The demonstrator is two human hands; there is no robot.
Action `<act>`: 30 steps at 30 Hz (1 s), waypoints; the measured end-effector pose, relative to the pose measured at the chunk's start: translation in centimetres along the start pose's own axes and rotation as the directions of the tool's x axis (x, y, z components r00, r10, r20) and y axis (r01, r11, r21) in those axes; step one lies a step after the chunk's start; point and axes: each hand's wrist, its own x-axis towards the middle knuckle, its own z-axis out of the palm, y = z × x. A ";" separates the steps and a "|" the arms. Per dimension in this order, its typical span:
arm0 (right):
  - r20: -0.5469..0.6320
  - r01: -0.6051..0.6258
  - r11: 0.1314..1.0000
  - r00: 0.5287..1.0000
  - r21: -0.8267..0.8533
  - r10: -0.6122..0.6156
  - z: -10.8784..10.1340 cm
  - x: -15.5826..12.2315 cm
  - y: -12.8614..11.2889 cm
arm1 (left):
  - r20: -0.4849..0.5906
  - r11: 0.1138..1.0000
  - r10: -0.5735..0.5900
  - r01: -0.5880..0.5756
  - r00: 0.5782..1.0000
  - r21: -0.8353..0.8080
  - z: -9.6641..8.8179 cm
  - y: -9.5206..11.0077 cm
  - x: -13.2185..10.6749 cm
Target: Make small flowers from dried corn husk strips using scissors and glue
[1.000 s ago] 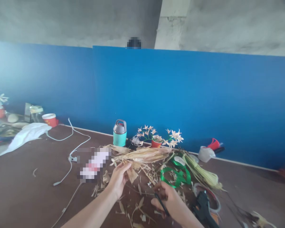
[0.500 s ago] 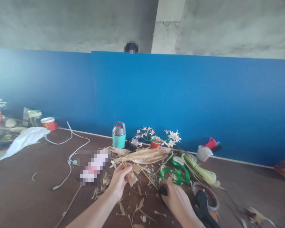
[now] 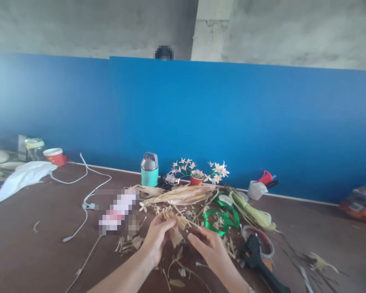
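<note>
My left hand (image 3: 158,234) is closed in a pinch on a piece of dry corn husk (image 3: 176,237), whose folded tan strips stick out past the thumb. Close beside it on the right is my right hand (image 3: 209,244), fingers curled and thumb pointing at the husk. Dark scissors (image 3: 189,220) show as a narrow blade just beyond its fingertips; the handles are hidden by the hand. Beneath both hands, husk scraps and small cut pieces (image 3: 177,258) litter the brown table. A sheaf of long dry husks (image 3: 183,196) lies just behind.
Green ribbon (image 3: 208,221), pale stalks (image 3: 253,209) and a black glue gun (image 3: 256,256) lie to the right. At the back stand a turquoise flask (image 3: 149,176) and husk flowers in a red cup (image 3: 196,179). White cables (image 3: 84,203) run left. A blue partition (image 3: 201,114) borders the table.
My right hand has moved up and left, close to my left hand and the husk. The black scissor handle seen earlier is now out of sight. The view has shifted slightly.
</note>
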 end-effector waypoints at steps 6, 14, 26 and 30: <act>-0.079 -0.064 0.988 0.994 0.141 0.076 1.1 0.1 0.4 | 0.115 0.993 0.043 -0.055 0.992 0.102 0.7 -0.7 -1.0; -0.136 -0.074 0.996 0.987 0.052 0.080 0.2 0.6 1.7 | -0.097 0.963 0.201 -0.179 0.975 0.201 -1.1 1.6 1.0; -0.193 -0.041 0.997 0.980 0.068 0.054 -0.1 0.4 1.7 | 0.022 0.220 0.596 -0.190 0.803 0.957 -3.5 3.9 2.2; -0.179 -0.032 0.998 0.983 0.061 0.042 -0.1 0.5 2.1 | 0.113 -0.026 0.678 -0.130 0.726 0.991 -3.6 3.9 2.2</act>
